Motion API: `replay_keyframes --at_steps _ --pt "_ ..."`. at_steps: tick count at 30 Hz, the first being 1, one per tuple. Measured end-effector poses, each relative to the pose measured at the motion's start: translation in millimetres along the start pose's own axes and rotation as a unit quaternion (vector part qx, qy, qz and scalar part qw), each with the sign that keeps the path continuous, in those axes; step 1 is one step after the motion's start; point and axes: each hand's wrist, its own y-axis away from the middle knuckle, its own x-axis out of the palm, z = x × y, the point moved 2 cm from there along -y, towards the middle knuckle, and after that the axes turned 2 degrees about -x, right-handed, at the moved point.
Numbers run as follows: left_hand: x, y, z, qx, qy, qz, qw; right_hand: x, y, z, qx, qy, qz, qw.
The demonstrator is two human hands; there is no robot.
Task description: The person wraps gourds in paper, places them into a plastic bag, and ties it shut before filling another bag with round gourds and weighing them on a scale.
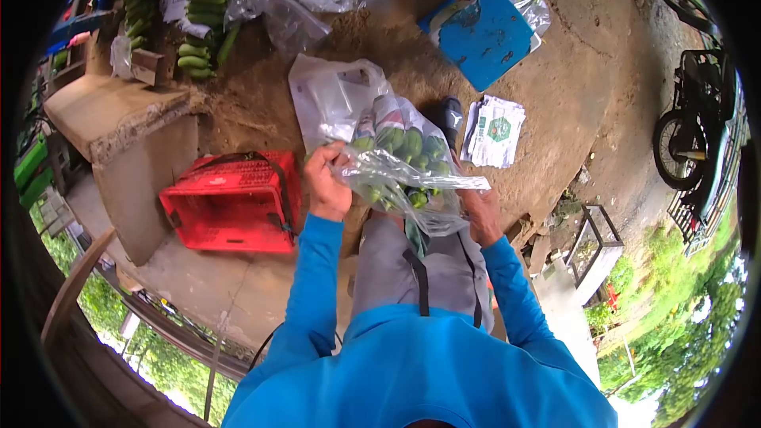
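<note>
Left hand (327, 182): grip is pinching the left edge of the clear plastic bag (400, 166) | Right hand (480, 214): fingers partly hiding, grip clasping its right edge, seemingly keeping film stretched | Bag: bulging with oblong green produce (412, 145), hovering or resting at the front edge of the grey-trousered lap (380, 269)

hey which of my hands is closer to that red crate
Left. Your left hand is at the left side of the clear bag, just right of the red crate; your right hand is at the opposite side, farther away.

clear plastic bag (420, 181), crinkled, edge stretched, green vegetables (412, 145) packed inside, partly paper-wrapped
</note>
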Motion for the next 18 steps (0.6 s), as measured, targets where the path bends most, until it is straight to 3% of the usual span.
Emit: replay_keyframes --at_steps 2,5,6,7,11,12,14,15,16,18 --pt "-12.4 -14.1 13.3 -0.01 -0.014 -0.04 0.999 3.4 -7.5 -31.0 -0.022 -0.08 0.003 0.997" --pt "-18.3 -31.9 37.1 -0.034 -0.047 -0.067 0.996 -16.2 -30.0 -109.8 -0.069 -0.057 -0.037 0.995" --pt "-29.3 -42.6 48.8 -0.031 -0.06 -0.018 0.998 -9.5 -29.7 -112.2 -0.06 -0.053 -0.081 0.993" --pt "-36.5 -52.5 60.7 -0.03 -0.059 -0.026 0.998 -8.3 -32.0 -115.5 -0.055 -0.05 -0.077 0.994" --pt "-59.6 -96.6 110.0 -0.041 -0.106 -0.003 0.993 -17.5 -40.1 -130.5 0.119 -0.079 -0.071 0.987" --pt "-61.8 -109.6 119.7 -0.045 -0.117 -0.022 0.992 -33.7 -59.2 -165.2 0.205 -0.207 -0.027 0.956" --pt "-53.7 -123.9 136.5 -0.057 -0.156 -0.078 0.983 -30.8 -72.7 -155.1 0.29 -0.269 -0.002 0.918" --pt "-71.4 -142.2 148.7 -0.08 -0.16 -0.036 0.983 -28.6 -78.7 -148.3 0.333 -0.296 0.007 0.895" --pt "-75.7 -154.3 158.8 -0.081 -0.191 -0.04 0.977 -28.4 -83.5 -146.5 0.303 -0.254 -0.037 0.918" --pt "-75.5 -166.4 177.6 -0.086 -0.224 -0.047 0.97 -37.1 -94.6 -161.8 0.263 -0.215 -0.026 0.94"
